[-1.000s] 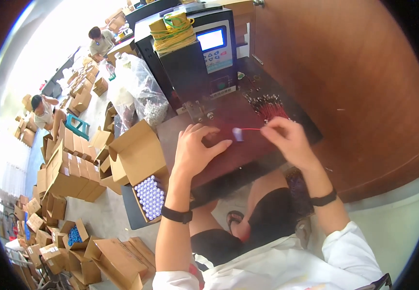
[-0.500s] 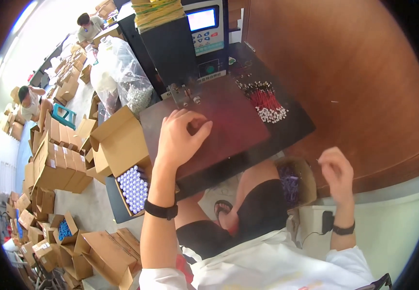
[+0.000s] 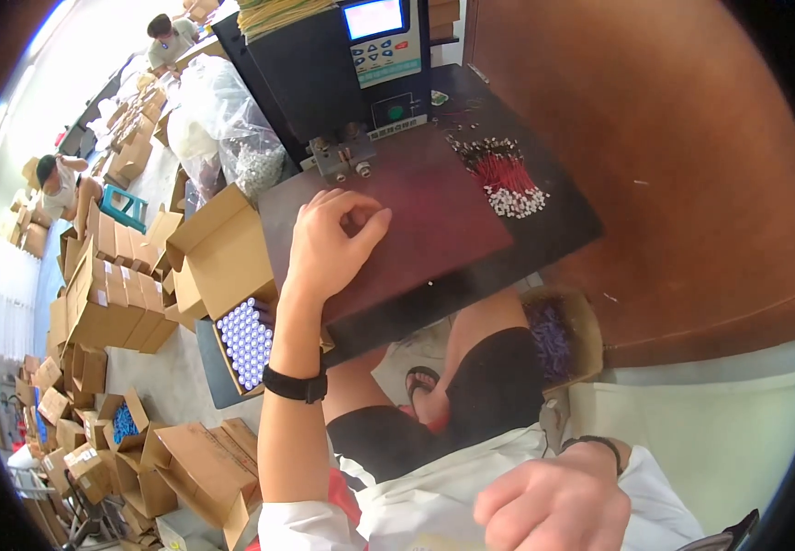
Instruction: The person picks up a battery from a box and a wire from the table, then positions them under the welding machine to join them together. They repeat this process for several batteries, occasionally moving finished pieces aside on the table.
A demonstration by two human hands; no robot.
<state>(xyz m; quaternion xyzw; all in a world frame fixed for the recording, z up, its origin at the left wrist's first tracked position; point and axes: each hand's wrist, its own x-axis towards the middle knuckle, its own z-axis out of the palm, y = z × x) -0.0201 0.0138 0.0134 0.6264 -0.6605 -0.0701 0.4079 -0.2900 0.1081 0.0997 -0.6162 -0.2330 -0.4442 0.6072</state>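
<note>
My left hand [image 3: 335, 237] rests on the dark red mat [image 3: 434, 216], back up, fingers curled with a gap inside the thumb. Its fingertips are hidden, so anything held does not show. Just beyond it, two metal tips of the clamp [image 3: 342, 156] stick out from the black machine [image 3: 310, 101]. My right hand [image 3: 558, 500] is raised near my body, closed like a fist, its inside hidden. A bundle of red and black wires with white ends [image 3: 508, 179] lies at the mat's right. At the left, a carton holds upright cylinders with pale purple tops [image 3: 246, 340].
Right of my knees stands a carton of purple pieces [image 3: 554, 335]. A brown board [image 3: 655, 165] closes off the right side. Clear bags [image 3: 232, 129] stand left of the machine. Many cartons [image 3: 122, 303] cover the left floor, where two people [image 3: 60, 188] sit farther off.
My right hand has come down and left, from beside the carton of purple pieces to before my body. My left hand stays on the mat, while the whole view has shifted slightly.
</note>
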